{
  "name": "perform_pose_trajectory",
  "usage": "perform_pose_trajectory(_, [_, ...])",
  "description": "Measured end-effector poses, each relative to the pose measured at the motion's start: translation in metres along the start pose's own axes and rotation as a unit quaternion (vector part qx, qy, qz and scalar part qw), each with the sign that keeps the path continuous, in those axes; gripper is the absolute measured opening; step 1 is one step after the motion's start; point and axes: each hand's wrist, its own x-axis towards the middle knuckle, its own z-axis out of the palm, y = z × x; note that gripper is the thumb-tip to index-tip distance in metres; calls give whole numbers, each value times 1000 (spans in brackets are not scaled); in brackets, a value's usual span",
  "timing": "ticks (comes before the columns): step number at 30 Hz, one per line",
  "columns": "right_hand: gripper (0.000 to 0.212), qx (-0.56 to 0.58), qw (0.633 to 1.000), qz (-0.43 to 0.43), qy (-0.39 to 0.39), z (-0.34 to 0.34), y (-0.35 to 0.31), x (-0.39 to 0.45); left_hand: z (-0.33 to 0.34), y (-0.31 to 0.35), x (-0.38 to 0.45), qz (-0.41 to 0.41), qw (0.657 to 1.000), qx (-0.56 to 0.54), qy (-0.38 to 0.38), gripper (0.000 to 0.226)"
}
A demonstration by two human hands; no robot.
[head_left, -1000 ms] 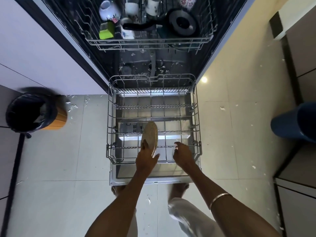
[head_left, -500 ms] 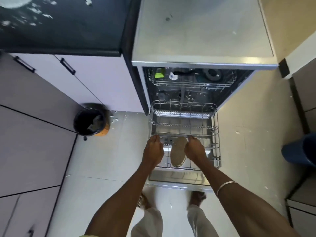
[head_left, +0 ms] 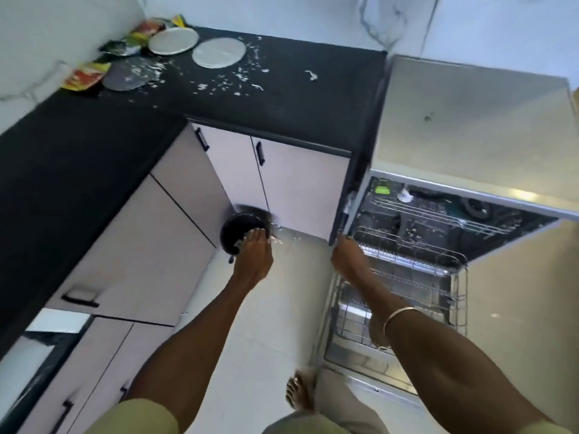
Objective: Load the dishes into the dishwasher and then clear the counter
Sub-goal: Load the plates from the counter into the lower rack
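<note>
- Reaching up, the left hand (head_left: 253, 257) holds nothing; its fingers (head_left: 255, 236) are loose and released.
- The right hand (head_left: 350, 257) holds nothing too, and hangs loose by the lower rack (head_left: 445, 278) of the dishwasher (head_left: 470, 126).
- Two plates (head_left: 218, 52) lie flat on the black desk (head_left: 297, 98), far from both hands.
- They look hard and breakable, maybe slippery. Best to take one by its rim.

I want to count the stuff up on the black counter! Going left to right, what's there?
Red and yellow packet → dark round plate → white plate → round lid-like plate → white scrap.
</note>
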Motion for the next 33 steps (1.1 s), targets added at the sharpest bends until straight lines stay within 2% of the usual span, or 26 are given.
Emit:
perform_pose_trajectory(4, [48,-1,999,-33,7,-5,-52,20,-42,-26,23,-15,1000,1,20,49])
perform_pose_trajectory(10, [40,-23,996,-78,38,-15,-112,78,-81,-54,80,-20,999,-14,41,45])
perform_pose_trajectory(20, [42,-1,989,-123,84,-49,-221,220,-147,-82,232,-22,998,-22,59,48])
perform_pose_trajectory(27, [48,38,986,-134,94,-77,-279,307,-188,-88,338,-40,991,-85,98,44])
perform_pose_trajectory(31, [47,42,986,-126,105,-85,-303,362,-211,-100,404,-65,981,-117,140,28])
perform_pose_trajectory(33, [44,58,987,-105,108,-89,-313,384,-223,-108,434,-91,976,-127,150,27])
